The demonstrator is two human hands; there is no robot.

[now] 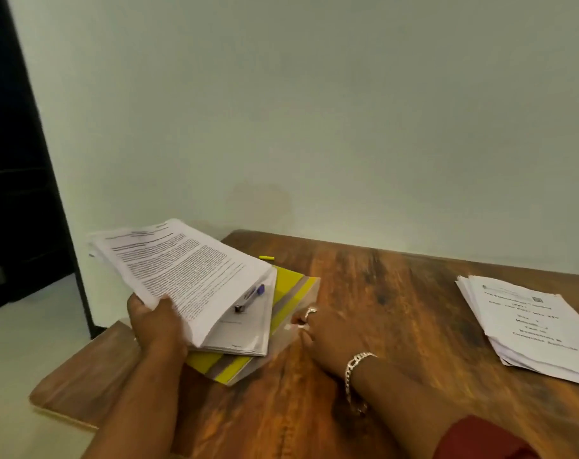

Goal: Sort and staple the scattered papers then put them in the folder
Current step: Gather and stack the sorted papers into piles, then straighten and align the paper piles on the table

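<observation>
1. Left hand [155, 321] clamped on the near-left edge of a thick stack of printed papers [182, 273], thumb on top, sheets lifted and tilted up toward the far left
2. Beneath that raised stack, more white sheets [248, 336] lying flat, with a purple-capped pen [250, 298] resting on them in the gap under the lifted pages
3. Under all of this, a yellow and translucent folder [294, 286] flat on the wooden table [380, 293], its far-right corner poking out past the papers
4. Right hand [318, 332] resting palm-down on the table, fingertips touching the right edge of the folder; fingers loosely spread, gripping nothing that can be made out
5. Ring [309, 311] on one finger of that hand, silver chain bracelet [356, 362] on the wrist, dark red sleeve [480, 438] at the lower right
6. Second pile of papers [526, 326] lying flat near the right end of the table, well apart from the folder, printed cover page on top
7. Small yellow object [266, 258] on the table just beyond the folder, near the wall [314, 111]; too small to identify
8. Hands apart, one at each side of the folder
</observation>
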